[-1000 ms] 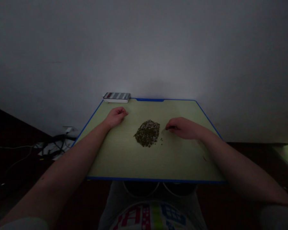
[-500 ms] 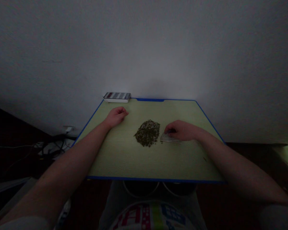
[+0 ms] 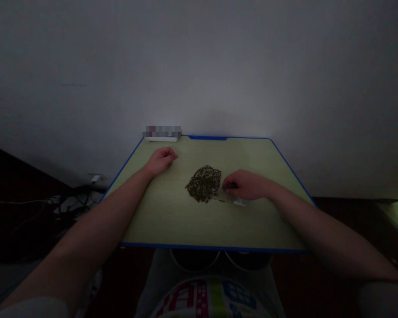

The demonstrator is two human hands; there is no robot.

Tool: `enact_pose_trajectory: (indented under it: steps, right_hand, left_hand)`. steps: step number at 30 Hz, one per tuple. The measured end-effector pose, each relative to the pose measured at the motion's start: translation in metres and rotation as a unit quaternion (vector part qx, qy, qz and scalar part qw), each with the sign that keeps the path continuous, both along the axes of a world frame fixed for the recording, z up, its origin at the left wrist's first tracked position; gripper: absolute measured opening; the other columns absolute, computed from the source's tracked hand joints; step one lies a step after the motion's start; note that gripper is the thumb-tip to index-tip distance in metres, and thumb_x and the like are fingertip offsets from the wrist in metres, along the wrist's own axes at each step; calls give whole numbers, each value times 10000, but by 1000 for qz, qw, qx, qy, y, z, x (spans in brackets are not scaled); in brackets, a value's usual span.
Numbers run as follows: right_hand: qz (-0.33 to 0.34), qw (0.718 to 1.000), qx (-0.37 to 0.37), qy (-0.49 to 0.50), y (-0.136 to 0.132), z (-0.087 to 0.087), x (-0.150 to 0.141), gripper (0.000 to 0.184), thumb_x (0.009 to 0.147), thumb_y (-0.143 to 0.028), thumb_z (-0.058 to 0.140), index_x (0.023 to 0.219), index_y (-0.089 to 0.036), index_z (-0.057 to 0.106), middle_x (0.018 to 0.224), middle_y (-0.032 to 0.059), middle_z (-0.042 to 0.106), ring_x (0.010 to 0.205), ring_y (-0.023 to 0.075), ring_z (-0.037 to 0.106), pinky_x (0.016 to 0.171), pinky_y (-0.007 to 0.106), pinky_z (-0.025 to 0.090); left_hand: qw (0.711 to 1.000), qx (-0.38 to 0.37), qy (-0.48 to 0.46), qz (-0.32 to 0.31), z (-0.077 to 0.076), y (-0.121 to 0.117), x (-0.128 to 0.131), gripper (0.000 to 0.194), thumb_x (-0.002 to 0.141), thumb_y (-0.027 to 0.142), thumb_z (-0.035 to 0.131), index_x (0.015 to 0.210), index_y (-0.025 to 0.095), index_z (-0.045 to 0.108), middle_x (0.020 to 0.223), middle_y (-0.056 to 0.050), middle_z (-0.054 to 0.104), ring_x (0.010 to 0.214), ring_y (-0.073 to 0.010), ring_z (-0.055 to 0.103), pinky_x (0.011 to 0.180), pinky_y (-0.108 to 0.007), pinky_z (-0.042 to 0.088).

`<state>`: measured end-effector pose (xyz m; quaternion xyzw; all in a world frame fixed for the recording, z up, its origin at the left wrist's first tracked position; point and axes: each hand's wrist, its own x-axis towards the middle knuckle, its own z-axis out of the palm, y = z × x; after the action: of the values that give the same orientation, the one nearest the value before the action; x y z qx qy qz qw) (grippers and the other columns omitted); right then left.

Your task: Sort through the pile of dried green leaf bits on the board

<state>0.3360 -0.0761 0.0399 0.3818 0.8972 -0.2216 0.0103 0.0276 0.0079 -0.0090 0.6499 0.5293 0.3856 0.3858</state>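
Observation:
A heap of small dark green and brown grains, like beans with some paler bits (image 3: 204,184), lies in the middle of the pale board. Just to its right is my right hand (image 3: 243,184), fingertips pinched on a thin clear plastic piece (image 3: 239,202). Its near edge meets the heap's lower right side, and a whitish patch shows under my palm; its exact kind is hard to tell in the dim light. Up and left of the heap, my left hand (image 3: 161,160) rests on the board, fingers curled in, with nothing visible in it.
The board (image 3: 185,225) is a small table top with a blue rim, over my lap. At its far left corner is a white box with a blurred top (image 3: 162,134). A wall rises behind. Cables and a plug (image 3: 94,179) lie at the lower left.
My right hand has moved slightly left and toward me with the clear plastic piece, which has turned and now reaches the heap's edge. My left hand stays put.

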Motion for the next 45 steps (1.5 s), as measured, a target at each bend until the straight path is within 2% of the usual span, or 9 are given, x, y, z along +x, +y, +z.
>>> enact_pose_trajectory:
  steps: [8, 16, 24, 29, 39, 45]
  right_hand:
    - [14, 1000, 4, -18, -11, 3, -8, 201, 746, -206, 514, 840, -166, 687, 691, 18, 649, 569, 115, 516, 527, 235, 313]
    - [25, 998, 3, -61, -36, 13, -21, 289, 751, -273, 577, 1023, -201, 642, 740, 35, 680, 642, 155, 585, 545, 244, 329]
    - [34, 998, -12, -46, -59, 11, -38, 282, 759, -330, 570, 1005, -201, 616, 801, 56, 676, 682, 176, 587, 531, 249, 307]
    - [34, 998, -33, -36, -65, 11, -45, 286, 767, -331, 575, 1016, -198, 621, 821, 60, 682, 715, 179, 589, 566, 249, 329]
    - [58, 996, -60, 5, -72, 7, -53, 269, 779, -306, 570, 1016, -201, 645, 732, 33, 670, 609, 137, 562, 529, 231, 317]
    - [79, 993, -81, 24, -73, 6, -55, 281, 780, -290, 561, 1034, -210, 651, 803, 44, 695, 677, 154, 596, 574, 229, 352]
  left_hand:
    - [1000, 0, -10, -2, 1, -1, 1, 229, 684, 370, 590, 636, 181, 470, 429, 77, 394, 391, -63, 346, 427, -217, 255]
    - [1000, -1, -3, 0, -1, 1, 0, 228, 683, 364, 586, 629, 185, 455, 437, 76, 397, 393, -63, 344, 429, -218, 252]
    - [1000, 2, 10, 6, 0, 0, 0, 222, 689, 369, 584, 643, 180, 475, 443, 73, 403, 401, -66, 360, 434, -219, 261]
    - [1000, 0, 9, 0, -2, 2, 0, 213, 683, 367, 582, 647, 179, 488, 442, 71, 406, 398, -69, 369, 428, -222, 263]
    - [1000, 8, 0, -1, -3, 3, 0, 218, 670, 370, 590, 642, 174, 498, 442, 70, 406, 408, -68, 370, 435, -217, 271]
    - [1000, 17, 8, 0, -5, 5, -1, 208, 675, 363, 578, 648, 174, 495, 449, 66, 411, 423, -70, 362, 446, -219, 267]
